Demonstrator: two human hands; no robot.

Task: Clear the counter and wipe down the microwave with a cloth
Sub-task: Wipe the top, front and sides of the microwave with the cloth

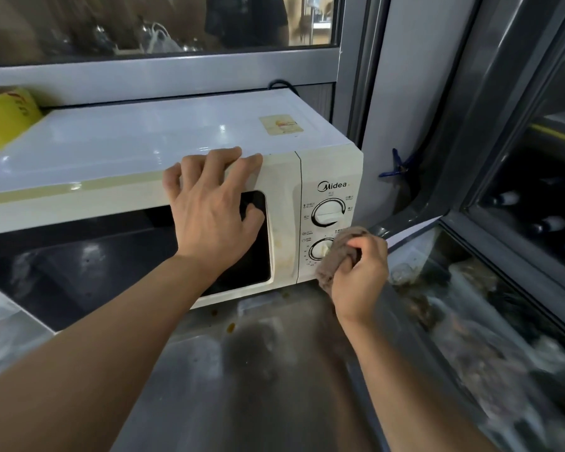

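A white microwave (pixel 137 141) stands on a steel counter (pixel 242 370), its dark door window facing me. My left hand (pixel 209 210) lies flat on the door's upper right corner, fingertips hooked over the top front edge. My right hand (pixel 359 275) grips a bunched grey-brown cloth (pixel 335 252) and presses it against the lower dial (pixel 320 249) of the control panel. The upper dial (pixel 328 212) is uncovered.
A yellow container (pixel 7 119) sits at the microwave's back left. A blue clip (pixel 398 166) hangs on the grey wall to the right. Dark glass panels (pixel 503 305) run along the right side. Small brown stains (pixel 230 327) dot the counter below the microwave.
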